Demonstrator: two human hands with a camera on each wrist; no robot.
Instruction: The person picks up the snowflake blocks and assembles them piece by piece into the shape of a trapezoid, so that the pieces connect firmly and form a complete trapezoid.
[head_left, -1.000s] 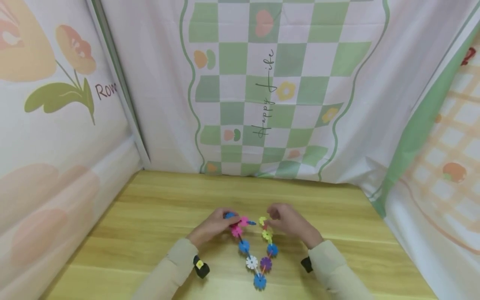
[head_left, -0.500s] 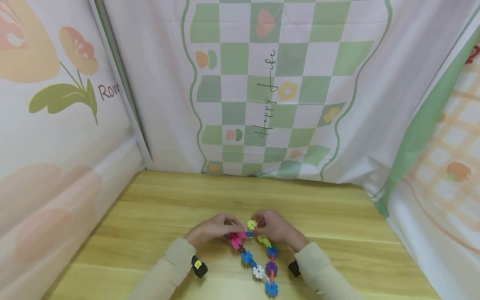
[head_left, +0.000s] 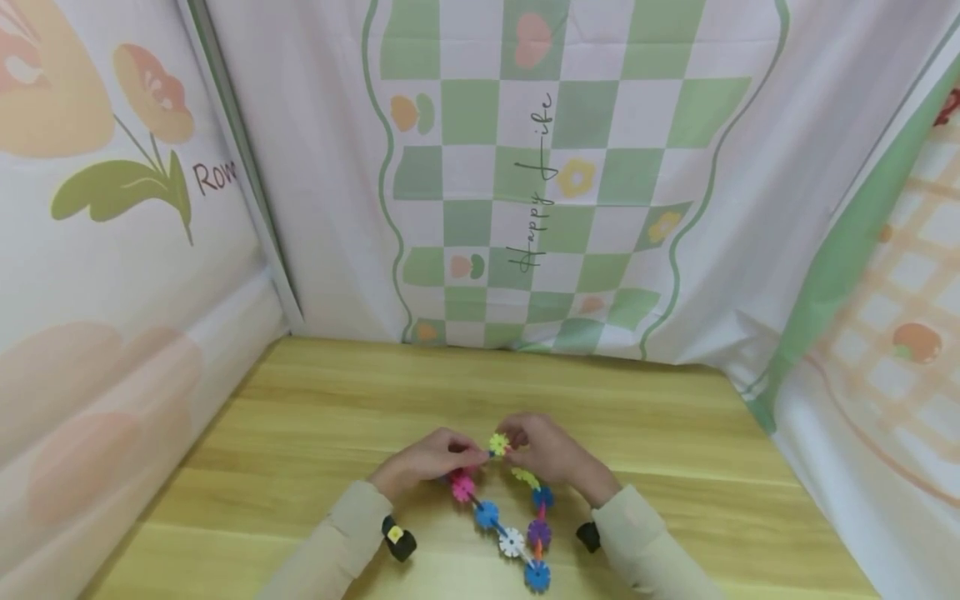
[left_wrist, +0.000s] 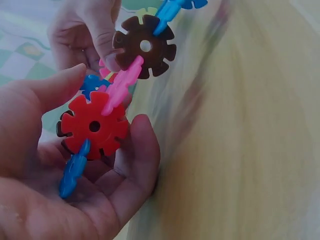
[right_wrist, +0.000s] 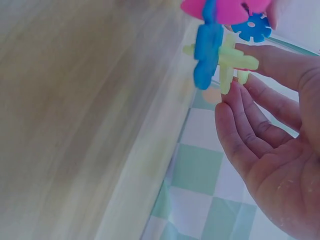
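Observation:
A chain of slotted plastic snowflake discs hangs in a loop between my two hands in the head view. My left hand point(head_left: 427, 461) pinches one end, beside a pink disc point(head_left: 462, 487). In the left wrist view, a red disc point(left_wrist: 100, 112) and a blue disc point(left_wrist: 73, 176) lie over its palm, and a brown disc point(left_wrist: 127, 47) sits farther along. My right hand point(head_left: 552, 454) pinches the other end near a yellow disc point(head_left: 498, 444), close to the left fingertips. Whether the two ends are joined is hidden by the fingers.
Lower on the loop are a white disc point(head_left: 512, 542), a purple disc point(head_left: 538, 532) and a blue disc point(head_left: 537, 576) at the bottom. The wooden table point(head_left: 337, 392) lies beneath, and a checked curtain point(head_left: 585, 225) closes off the back.
My right hand has moved left with the yellow disc, up to the left fingertips. The gap between the chain's ends has narrowed. The loop's bottom has shifted slightly right.

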